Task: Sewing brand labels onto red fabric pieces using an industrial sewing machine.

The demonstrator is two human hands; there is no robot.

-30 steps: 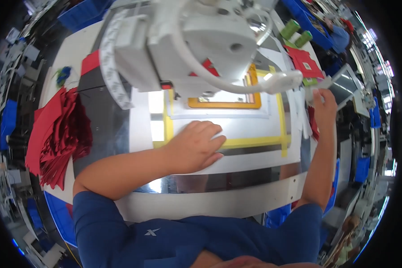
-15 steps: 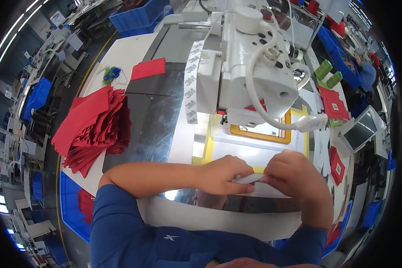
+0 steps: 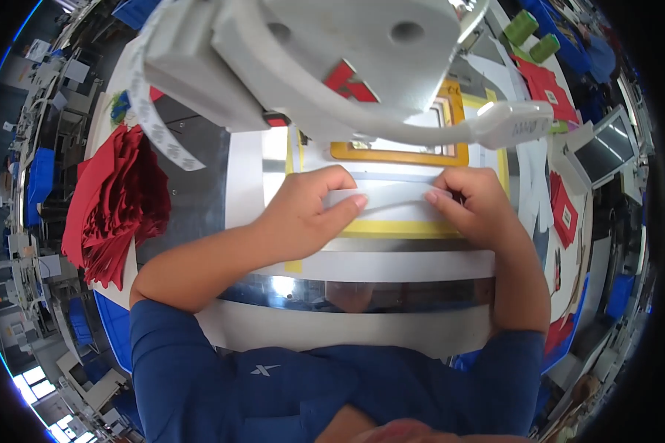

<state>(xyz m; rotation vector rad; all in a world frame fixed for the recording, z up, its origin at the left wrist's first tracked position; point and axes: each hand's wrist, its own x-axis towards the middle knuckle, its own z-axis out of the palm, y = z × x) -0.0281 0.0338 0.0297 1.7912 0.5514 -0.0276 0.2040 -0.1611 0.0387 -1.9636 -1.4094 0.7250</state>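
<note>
Between my hands a white strip (image 3: 397, 198), thin like paper or backing fabric, is stretched sideways. My left hand (image 3: 310, 210) pinches its left end, thumb on top. The other end sits between the thumb and fingers of my right hand (image 3: 476, 203). Both hands are over a white panel edged with yellow tape (image 3: 399, 229), just on the near side of an orange frame (image 3: 399, 156). Above and beyond them looms the white sewing machine head (image 3: 332, 52), which hides part of the frame.
A tall stack of red fabric pieces (image 3: 114, 207) stands at the left. Green thread cones (image 3: 522, 28), red pieces with labels (image 3: 564, 210) and a dark screen (image 3: 604, 153) are at the right. A white cable with a connector (image 3: 513, 122) hangs low near my right hand.
Both hands have moved forward, away from my body, and farther apart. The white strip, crumpled and mostly hidden before, is now spread out. My head has come closer to the machine.
</note>
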